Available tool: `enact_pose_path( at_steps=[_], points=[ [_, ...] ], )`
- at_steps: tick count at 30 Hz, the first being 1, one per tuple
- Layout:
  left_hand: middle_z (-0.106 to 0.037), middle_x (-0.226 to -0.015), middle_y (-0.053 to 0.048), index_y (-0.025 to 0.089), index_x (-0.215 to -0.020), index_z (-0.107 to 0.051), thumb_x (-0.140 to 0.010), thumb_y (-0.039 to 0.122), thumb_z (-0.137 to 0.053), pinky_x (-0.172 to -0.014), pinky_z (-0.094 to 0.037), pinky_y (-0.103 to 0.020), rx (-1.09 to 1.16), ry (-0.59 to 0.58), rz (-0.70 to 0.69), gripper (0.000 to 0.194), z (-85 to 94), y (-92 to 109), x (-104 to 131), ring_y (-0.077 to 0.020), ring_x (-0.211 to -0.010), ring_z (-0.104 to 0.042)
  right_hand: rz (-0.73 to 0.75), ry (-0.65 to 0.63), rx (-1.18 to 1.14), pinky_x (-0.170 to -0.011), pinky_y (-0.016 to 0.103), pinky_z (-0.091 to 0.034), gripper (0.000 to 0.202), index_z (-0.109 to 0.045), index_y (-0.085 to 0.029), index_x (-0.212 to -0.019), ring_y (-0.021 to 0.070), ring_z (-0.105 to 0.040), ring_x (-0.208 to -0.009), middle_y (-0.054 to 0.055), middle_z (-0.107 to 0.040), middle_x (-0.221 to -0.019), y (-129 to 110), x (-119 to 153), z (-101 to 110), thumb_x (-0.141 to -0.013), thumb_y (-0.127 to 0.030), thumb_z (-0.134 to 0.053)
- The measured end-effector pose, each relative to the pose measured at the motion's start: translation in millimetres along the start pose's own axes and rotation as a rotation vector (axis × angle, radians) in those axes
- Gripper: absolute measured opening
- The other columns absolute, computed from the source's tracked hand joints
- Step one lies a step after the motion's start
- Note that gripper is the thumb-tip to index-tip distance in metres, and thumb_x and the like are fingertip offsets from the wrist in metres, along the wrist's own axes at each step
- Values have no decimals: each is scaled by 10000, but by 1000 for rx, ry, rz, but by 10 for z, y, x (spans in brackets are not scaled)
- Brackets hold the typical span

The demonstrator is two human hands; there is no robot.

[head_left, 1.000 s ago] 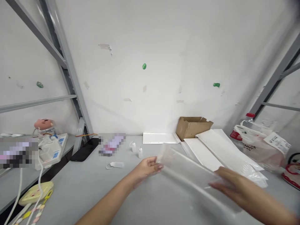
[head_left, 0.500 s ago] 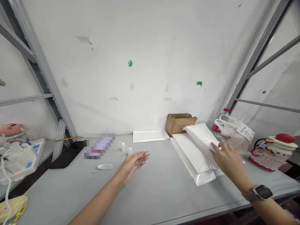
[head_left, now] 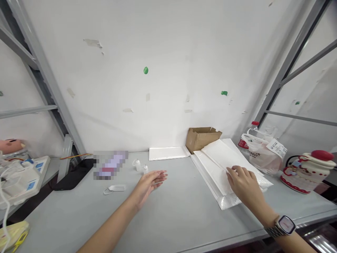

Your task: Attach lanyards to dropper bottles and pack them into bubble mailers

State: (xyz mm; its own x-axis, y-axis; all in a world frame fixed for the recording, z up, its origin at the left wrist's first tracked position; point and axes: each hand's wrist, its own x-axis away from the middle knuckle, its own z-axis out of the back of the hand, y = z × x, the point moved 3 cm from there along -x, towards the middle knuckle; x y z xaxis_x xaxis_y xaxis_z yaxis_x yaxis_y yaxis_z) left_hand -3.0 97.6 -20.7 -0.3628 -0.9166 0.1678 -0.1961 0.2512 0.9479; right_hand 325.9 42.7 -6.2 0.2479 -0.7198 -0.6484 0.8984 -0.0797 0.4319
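On the right of the grey table, my right hand [head_left: 243, 181] pinches the edge of a white padded envelope [head_left: 219, 154], which lies slantwise over other white envelopes. A watch is on that wrist. My left hand [head_left: 150, 182] hovers over the middle of the table with its fingers apart and nothing in it. Just behind it stand two small white bottles [head_left: 138, 165]. Further left lies a flat clear bottle with a looped cord [head_left: 117, 188].
An open cardboard box [head_left: 198, 140] stands by the wall beside a flat white envelope [head_left: 168, 153]. To the right are a plastic bag [head_left: 264, 158], a red-capped bottle and a decorated jar [head_left: 306, 172]. A power strip [head_left: 39, 175] and black object [head_left: 75, 175] sit left.
My right hand has moved left and slightly nearer, shifting the envelope edge it holds and uncovering more white envelope on the right. My left hand has stayed in place.
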Motion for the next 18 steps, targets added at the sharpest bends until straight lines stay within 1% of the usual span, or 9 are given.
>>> enact_pose_path(
  at_steps=[2,4,7,10,13,15,18],
  points=[
    [-645,-1095,-113,172,-967,-667,-730,429,-601,-928,-387,-343,-6,1,2,355,-1,-4,1,-242,-1083,-540,33,-16,-33,-705,363,-345,182,-622,-121,-897,234,-537,-772,126,-613,-879,-147,-86,23,-842,-132,-448],
    [-650,-1083,-112,172,-967,-667,-727,431,-604,-925,-388,-344,-14,-1,5,359,-4,-11,2,-241,-1075,-545,107,-53,-77,-754,394,-330,201,-612,-108,-937,244,-530,-803,138,-606,-907,-361,-226,29,-827,-91,-444],
    [-654,-1075,-115,169,-961,-669,-726,433,-602,-922,-385,-343,-15,-2,-3,359,-11,-23,-1,-239,-1063,-551,239,-79,-124,-815,397,-313,222,-609,-128,-912,221,-519,-809,115,-598,-905,-755,-505,-8,-811,-49,-427],
    [-661,-1054,-123,158,-945,-675,-728,426,-598,-910,-388,-344,-12,5,-10,354,-18,-40,-9,-234,-1030,-567,360,-88,-152,-852,397,-305,237,-597,-126,-949,229,-506,-848,110,-592,-918,-1155,-808,-111,-797,-40,-435],
    [-671,-1025,-128,150,-920,-681,-714,420,-610,-892,-396,-347,-13,7,1,347,-31,-57,-10,-233,-990,-585,406,-90,-168,-839,402,-322,252,-575,-108,-1010,235,-507,-839,116,-593,-906,-1483,-1080,-239,-809,-45,-436],
    [-677,-1001,-127,145,-900,-683,-708,415,-617,-880,-404,-344,-6,4,15,338,-47,-59,0,-231,-970,-594,415,-91,-174,-846,415,-330,244,-568,-98,-1022,236,-515,-837,121,-596,-912,-1647,-1218,-318,-819,-52,-442],
    [-684,-972,-122,141,-880,-684,-709,400,-619,-876,-407,-332,2,-6,32,317,-87,-38,29,-223,-952,-601,418,-98,-175,-854,419,-353,164,-592,-94,-945,224,-533,-841,109,-605,-896,-1802,-1346,-425,-833,-85,-473]
  ],
)
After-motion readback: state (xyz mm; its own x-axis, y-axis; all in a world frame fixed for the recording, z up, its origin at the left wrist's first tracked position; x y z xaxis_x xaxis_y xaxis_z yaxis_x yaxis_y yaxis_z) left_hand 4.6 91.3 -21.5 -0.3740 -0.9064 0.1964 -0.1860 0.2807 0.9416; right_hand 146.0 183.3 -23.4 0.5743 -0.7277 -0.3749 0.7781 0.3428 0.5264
